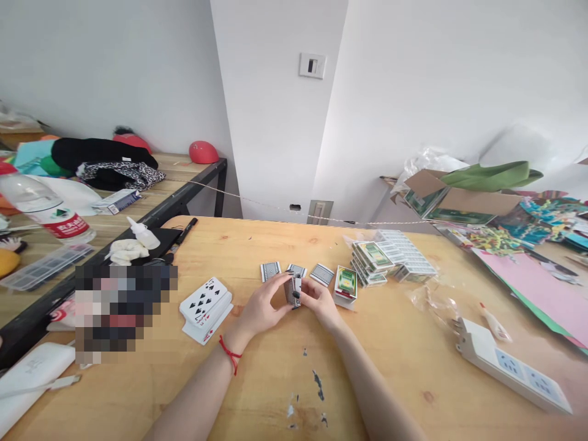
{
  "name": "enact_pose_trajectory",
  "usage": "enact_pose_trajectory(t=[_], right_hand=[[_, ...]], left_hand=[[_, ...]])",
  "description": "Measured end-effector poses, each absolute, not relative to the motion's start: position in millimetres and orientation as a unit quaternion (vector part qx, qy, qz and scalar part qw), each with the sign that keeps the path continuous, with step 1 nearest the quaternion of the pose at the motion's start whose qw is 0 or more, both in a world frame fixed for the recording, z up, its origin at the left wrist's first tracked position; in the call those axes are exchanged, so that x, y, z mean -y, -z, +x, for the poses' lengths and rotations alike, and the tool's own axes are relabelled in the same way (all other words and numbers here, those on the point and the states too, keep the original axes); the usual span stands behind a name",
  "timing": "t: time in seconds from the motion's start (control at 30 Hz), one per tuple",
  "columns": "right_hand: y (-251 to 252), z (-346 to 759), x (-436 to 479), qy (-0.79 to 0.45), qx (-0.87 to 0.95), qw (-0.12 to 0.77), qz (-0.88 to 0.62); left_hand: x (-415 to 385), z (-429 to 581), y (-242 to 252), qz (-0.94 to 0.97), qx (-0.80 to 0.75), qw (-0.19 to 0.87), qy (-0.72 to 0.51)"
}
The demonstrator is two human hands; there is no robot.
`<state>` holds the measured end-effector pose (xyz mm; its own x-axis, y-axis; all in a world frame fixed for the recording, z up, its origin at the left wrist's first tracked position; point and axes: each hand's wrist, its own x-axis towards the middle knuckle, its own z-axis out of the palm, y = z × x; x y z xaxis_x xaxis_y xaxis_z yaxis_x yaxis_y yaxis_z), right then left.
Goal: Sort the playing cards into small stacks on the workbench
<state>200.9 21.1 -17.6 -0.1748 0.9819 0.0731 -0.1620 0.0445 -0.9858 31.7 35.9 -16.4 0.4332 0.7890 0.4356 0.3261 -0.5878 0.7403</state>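
Note:
Between my left hand [264, 305] and my right hand [321, 301] a small deck of playing cards [293, 293] is held upright over the middle of the table. The fingers of both hands are closed on its edges. Just behind lie face-down cards with patterned backs: a left pile [270, 270], a middle pile [298, 269] partly hidden by my fingers, and a right pile [322, 274]. To the left of my left hand is a spread face-up pile [205, 305] with a spade card on top. A green and white card box [346, 283] stands right beside my right hand.
More card boxes [371, 257] are stacked behind on the right, next to plastic-wrapped packs [407, 254]. A white power strip [512, 367] lies at the right, near a small glue tube [496, 323]. At left are a glue bottle [143, 234], a water bottle [50, 211] and a white power bank [34, 380].

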Motion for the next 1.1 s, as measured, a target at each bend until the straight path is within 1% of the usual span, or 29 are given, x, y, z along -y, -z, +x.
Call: enact_pose_trajectory(t=[0.27,0.43,0.63,0.87,1.1], right_hand=[[19.9,199.8,-23.2,-0.557,0.534,0.497,-0.397],[22.3,199.3,-23.1,-0.54,0.542,0.498,-0.407],[24.2,197.8,-23.0,-0.526,0.538,0.513,-0.412],[23.2,197.9,-22.1,-0.532,0.544,0.5,-0.413],[25.4,195.2,-20.0,-0.506,0.551,0.498,-0.438]], left_hand=[[-37.4,31.6,14.9,0.804,-0.341,0.265,-0.408],[-39.1,31.8,13.3,0.802,-0.33,0.274,-0.415],[-38.7,31.9,13.5,0.814,-0.328,0.262,-0.401],[-35.2,32.7,11.5,0.814,-0.321,0.266,-0.405],[-35.6,32.1,14.2,0.834,-0.315,0.246,-0.38]])
